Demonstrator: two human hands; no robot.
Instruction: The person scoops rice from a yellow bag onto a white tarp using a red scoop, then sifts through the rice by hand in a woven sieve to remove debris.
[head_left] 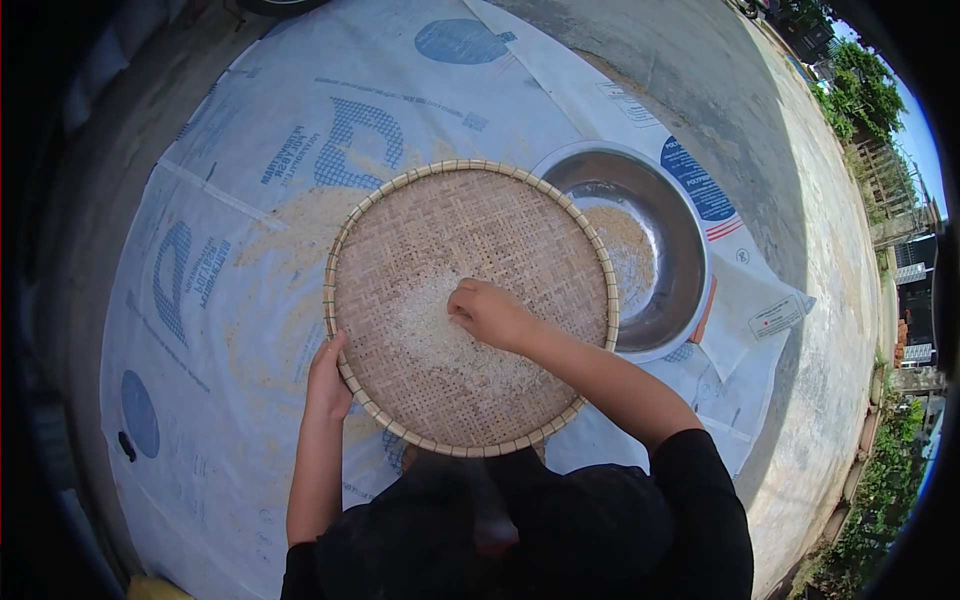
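A round woven bamboo winnowing tray (440, 215) is held in front of my body, a bound rim running around it. White rice grains (425, 320) lie spread over its middle and lower part. My left hand (328, 378) grips the tray's rim at the left, its fingers partly hidden under the edge. Over the rice, my right hand (487, 314) has its fingers drawn together in a pinch, at or just above the grains. Whatever is between those fingertips is too small or too hidden to make out.
A metal basin (680, 270) holding some tan grains or husks (620, 245) stands right of the tray, partly behind it. Both are over a printed white plastic sheet (200, 400) dusted with tan husks. Concrete ground (810, 350) surrounds the sheet; plants (860, 90) are far right.
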